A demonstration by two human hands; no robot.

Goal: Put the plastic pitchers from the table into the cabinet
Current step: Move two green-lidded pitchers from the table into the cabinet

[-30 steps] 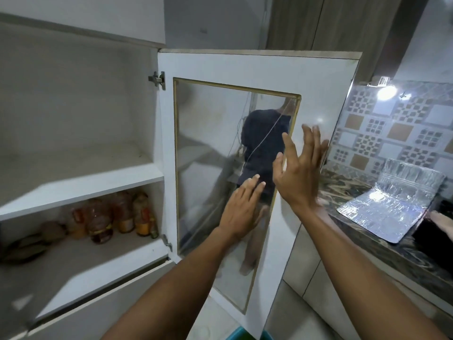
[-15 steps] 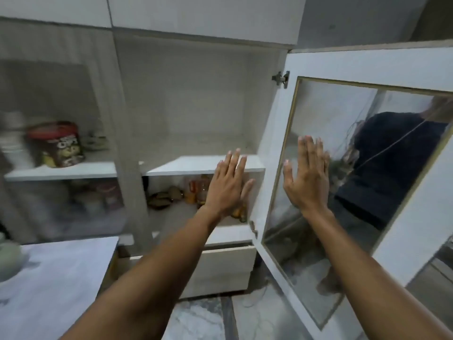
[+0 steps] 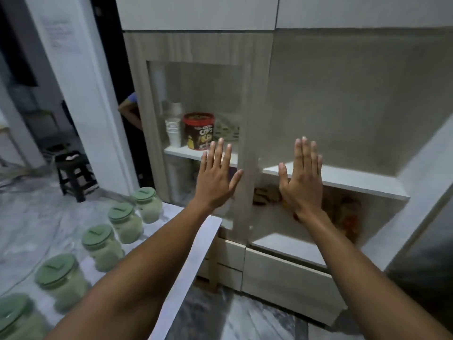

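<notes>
Several plastic pitchers with green lids stand in a row on the white table (image 3: 193,256) at lower left; the farthest pitcher (image 3: 147,204) is nearest the cabinet and the closest pitcher (image 3: 14,320) is at the frame's corner. The cabinet (image 3: 331,106) stands open ahead, its white shelf (image 3: 343,180) bare. My left hand (image 3: 215,177) is raised flat, fingers spread, in front of the cabinet's centre post. My right hand (image 3: 301,180) is held up the same way before the open shelf. Neither hand holds anything.
Behind the glass left door sit a red snack tub (image 3: 198,131) and stacked white cups (image 3: 172,131). Jars fill the lower right shelf (image 3: 343,217). The open mirrored door (image 3: 429,253) stands at far right. A black stool (image 3: 73,175) is on the floor at left; a person's arm shows in the doorway (image 3: 130,111).
The view has swung left from the mirrored door to the cabinet front and the table with the pitchers. Both hands stay raised, open and empty.
</notes>
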